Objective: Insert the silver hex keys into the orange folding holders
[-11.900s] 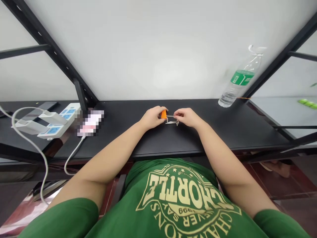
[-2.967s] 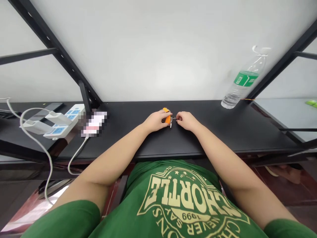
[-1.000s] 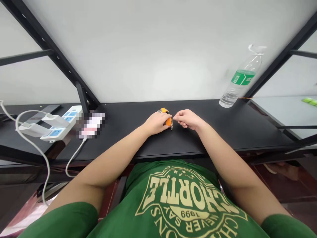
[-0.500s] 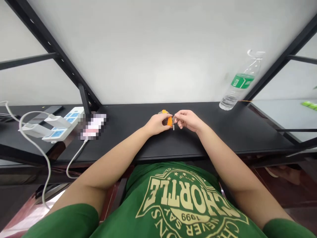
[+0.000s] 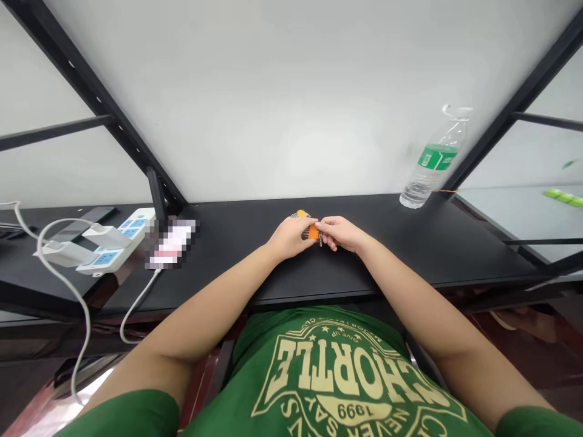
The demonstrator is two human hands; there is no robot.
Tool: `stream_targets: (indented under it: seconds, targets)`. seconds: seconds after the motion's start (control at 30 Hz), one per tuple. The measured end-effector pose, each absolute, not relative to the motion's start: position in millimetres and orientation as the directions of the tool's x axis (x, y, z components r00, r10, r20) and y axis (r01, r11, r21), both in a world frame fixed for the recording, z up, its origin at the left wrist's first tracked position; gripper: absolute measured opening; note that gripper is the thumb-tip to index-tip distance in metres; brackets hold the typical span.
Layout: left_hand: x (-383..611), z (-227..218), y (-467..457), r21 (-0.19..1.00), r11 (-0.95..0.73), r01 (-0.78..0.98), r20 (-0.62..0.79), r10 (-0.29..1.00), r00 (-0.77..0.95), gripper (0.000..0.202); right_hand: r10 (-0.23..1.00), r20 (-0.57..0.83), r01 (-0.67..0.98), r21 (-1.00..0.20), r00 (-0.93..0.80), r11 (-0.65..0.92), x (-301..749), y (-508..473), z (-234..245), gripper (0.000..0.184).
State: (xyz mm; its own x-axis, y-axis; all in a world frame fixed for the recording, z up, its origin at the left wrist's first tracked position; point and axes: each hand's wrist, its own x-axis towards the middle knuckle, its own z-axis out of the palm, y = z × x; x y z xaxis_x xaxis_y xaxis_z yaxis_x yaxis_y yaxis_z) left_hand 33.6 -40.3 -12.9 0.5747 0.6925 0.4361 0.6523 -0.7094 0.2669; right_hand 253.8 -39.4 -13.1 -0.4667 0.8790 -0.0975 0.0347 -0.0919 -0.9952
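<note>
A black tabletop (image 5: 401, 261) runs below a pale wall (image 5: 291, 103). At the frame's centre, the left hand (image 5: 290, 237) curls its thumb and fingers around an orange holder (image 5: 313, 232) with metal pieces (image 5: 320, 239). The right hand (image 5: 342, 233), fingers bent, meets its right end; whether it pinches a piece, I cannot tell.

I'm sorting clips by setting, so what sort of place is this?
Probably an indoor desk or workstation: a black tabletop against a plain wall, a power strip with white chargers in it, and a black frame at the side.
</note>
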Motion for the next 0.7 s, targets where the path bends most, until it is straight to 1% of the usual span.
stream_targets:
  seconds: [0.13, 0.3, 0.4, 0.47, 0.57, 0.63, 0.7]
  targets:
    - [34.9, -13.7, -39.4, 0.228, -0.671, 0.706, 0.403, 0.725, 0.558, 0.048, 0.883, -0.123, 0.142, -0.988, -0.453, -0.065, 254.8, -38.9, -12.3, 0.052]
    - [36.9, -14.1, -40.2, 0.168, -0.666, 0.727, 0.418, 0.716, 0.559, 0.046, 0.873, -0.176, 0.108, -0.984, -0.455, -0.143, 256.8, -40.1, -8.2, 0.044]
    - [37.4, -15.5, -40.7, 0.157, -0.671, 0.725, 0.421, 0.709, 0.566, 0.046, 0.877, -0.178, 0.153, -0.981, -0.446, -0.122, 255.4, -41.7, -7.1, 0.041]
    - [37.7, -16.0, -40.8, 0.164, -0.67, 0.724, 0.411, 0.714, 0.567, 0.046, 0.897, -0.159, 0.223, -0.972, -0.413, -0.069, 253.7, -42.9, -6.4, 0.042]
    - [38.2, -14.7, -41.1, 0.169, -0.649, 0.741, 0.396, 0.734, 0.553, 0.046, 0.924, -0.07, 0.379, -0.922, -0.376, 0.084, 253.7, -44.8, -4.1, 0.044]
    - [38.2, -12.4, -41.6, 0.171, -0.622, 0.764, 0.387, 0.755, 0.529, 0.045, 0.922, -0.013, 0.453, -0.874, -0.387, 0.178, 255.7, -46.3, -1.5, 0.043]
    - [37.9, -10.1, -42.1, 0.18, -0.584, 0.791, 0.386, 0.782, 0.489, 0.045, 0.908, 0.011, 0.48, -0.846, -0.418, 0.232, 257.3, -48.5, 1.3, 0.042]
